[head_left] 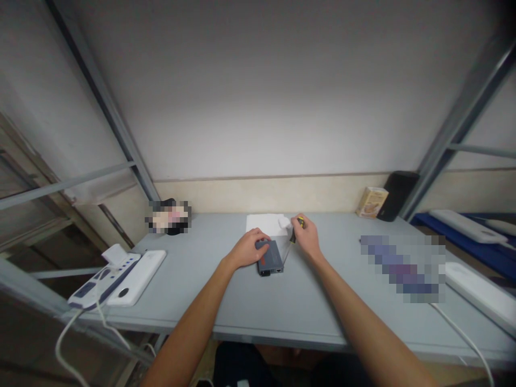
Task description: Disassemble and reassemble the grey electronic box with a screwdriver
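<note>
A small dark grey electronic box (pixel 274 255) with red print and ports along its near side lies flat on the grey table (pixel 193 290). My left hand (pixel 250 248) is closed over its left edge, the fingers resting on its top. In my right hand (pixel 305 235) is a screwdriver (pixel 293 235) with a yellow and black handle. Its thin shaft slants down to the box's near right corner; whether the tip sits in a screw is too small to tell. Behind the box lies white paper (pixel 264 222), with a small white item (pixel 284 221) on it.
At the left are a power strip (pixel 108 277) with a plugged-in adapter and a white slab-like device (pixel 139 279). A small carton (pixel 371 202) and a black speaker-like object (pixel 397 194) stand at the back right. A long white object (pixel 479 293) and a cable (pixel 463 336) lie at the right.
</note>
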Demonstrator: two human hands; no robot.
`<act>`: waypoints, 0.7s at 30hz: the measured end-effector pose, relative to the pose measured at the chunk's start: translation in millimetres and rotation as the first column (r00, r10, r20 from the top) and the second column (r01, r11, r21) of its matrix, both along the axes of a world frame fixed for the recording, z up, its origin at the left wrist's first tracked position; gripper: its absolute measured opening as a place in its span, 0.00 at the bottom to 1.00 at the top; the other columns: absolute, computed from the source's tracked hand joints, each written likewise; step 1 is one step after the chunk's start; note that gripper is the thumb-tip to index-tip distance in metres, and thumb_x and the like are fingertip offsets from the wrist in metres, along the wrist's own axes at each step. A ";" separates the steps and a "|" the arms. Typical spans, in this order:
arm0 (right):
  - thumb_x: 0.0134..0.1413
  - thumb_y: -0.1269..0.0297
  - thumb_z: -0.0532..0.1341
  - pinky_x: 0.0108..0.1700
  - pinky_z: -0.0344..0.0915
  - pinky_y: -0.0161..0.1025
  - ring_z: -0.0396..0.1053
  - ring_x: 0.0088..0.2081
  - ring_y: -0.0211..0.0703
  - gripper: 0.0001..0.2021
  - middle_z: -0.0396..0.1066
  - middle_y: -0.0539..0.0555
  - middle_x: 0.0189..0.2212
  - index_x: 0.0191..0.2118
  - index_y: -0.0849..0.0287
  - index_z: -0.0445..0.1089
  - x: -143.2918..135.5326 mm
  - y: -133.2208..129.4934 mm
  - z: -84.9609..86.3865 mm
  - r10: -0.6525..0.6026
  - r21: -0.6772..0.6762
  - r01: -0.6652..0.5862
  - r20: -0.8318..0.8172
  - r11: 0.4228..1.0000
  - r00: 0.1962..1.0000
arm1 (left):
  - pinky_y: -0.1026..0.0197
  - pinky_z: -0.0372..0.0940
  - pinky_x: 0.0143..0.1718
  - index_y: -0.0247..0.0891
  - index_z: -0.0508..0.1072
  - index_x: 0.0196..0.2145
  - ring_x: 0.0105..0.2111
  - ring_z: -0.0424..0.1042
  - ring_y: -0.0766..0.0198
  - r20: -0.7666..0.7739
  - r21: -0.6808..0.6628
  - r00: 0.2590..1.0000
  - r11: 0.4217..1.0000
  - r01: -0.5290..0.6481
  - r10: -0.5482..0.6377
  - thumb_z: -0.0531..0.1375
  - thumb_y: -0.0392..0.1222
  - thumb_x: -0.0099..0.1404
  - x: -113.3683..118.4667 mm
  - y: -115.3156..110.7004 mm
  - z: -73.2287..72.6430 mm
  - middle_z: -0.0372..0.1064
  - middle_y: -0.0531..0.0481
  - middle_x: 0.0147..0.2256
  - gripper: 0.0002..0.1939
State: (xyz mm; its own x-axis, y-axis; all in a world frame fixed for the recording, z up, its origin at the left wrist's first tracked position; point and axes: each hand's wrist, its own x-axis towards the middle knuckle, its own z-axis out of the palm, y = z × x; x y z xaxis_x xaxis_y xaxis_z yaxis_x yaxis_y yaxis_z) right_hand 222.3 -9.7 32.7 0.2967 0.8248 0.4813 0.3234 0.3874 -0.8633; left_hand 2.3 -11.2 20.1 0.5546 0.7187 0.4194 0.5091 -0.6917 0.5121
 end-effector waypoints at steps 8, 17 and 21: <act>0.55 0.58 0.57 0.30 0.53 0.36 0.58 0.26 0.39 0.12 0.59 0.46 0.20 0.24 0.57 0.64 -2.0 -0.8 -1.5 0.020 -0.009 -0.020 0.018 1.000 1.000 | 0.57 0.66 0.47 0.39 0.78 0.44 0.42 0.71 0.58 -0.003 0.007 1.000 1.000 -0.001 0.001 0.61 0.36 0.64 -0.3 1.0 -1.1 0.72 0.46 0.39 0.10; 0.54 0.60 0.57 0.31 0.53 0.36 0.58 0.27 0.39 0.10 0.59 0.46 0.21 0.24 0.57 0.65 2.0 1.2 -0.7 -0.051 0.022 0.051 -0.006 0.998 0.999 | 0.57 0.66 0.47 0.40 0.78 0.44 0.42 0.71 0.58 -0.007 0.007 1.000 1.000 0.003 -0.003 0.61 0.36 0.65 -0.3 1.7 -1.5 0.72 0.46 0.39 0.11; 0.53 0.59 0.57 0.30 0.52 0.36 0.56 0.27 0.39 0.11 0.57 0.45 0.20 0.23 0.57 0.63 2.9 1.7 1.2 -0.077 0.030 0.078 -0.039 0.996 0.996 | 0.57 0.65 0.48 0.40 0.78 0.45 0.42 0.70 0.58 -0.001 -0.001 1.000 1.000 0.007 -0.007 0.60 0.35 0.64 -0.6 1.4 -1.4 0.71 0.46 0.39 0.12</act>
